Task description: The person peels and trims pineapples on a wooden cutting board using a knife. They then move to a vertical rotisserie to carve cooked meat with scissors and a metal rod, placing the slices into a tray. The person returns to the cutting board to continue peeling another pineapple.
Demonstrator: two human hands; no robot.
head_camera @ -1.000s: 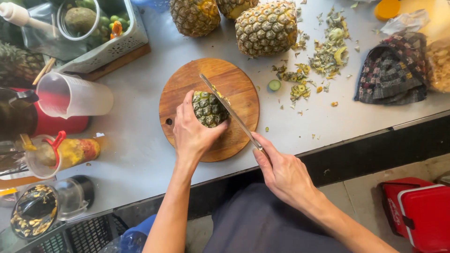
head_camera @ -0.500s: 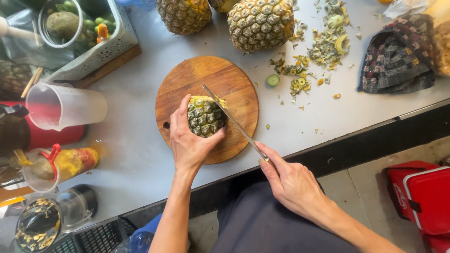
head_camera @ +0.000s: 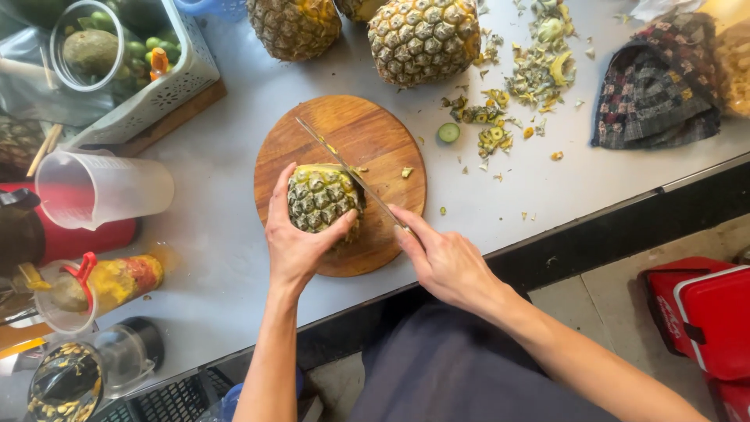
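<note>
Our left hand [head_camera: 301,242] grips the green-yellow pineapple piece [head_camera: 322,197] at centre frame, seemingly upright on the round wooden board [head_camera: 367,133]; our right hand [head_camera: 445,262] holds the long steel knife [head_camera: 344,168], whose blade slants toward the upper left.

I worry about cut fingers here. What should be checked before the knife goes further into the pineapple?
1. Left hand grips the pineapple: ok.
2. Left fingertips clear of the knife: cannot tell, the thumb sits close to the blade.
3. Right hand wraps the handle: ok.
4. Pineapple rests on the cutting board: ok.
5. Board fully on the table: ok.
</note>
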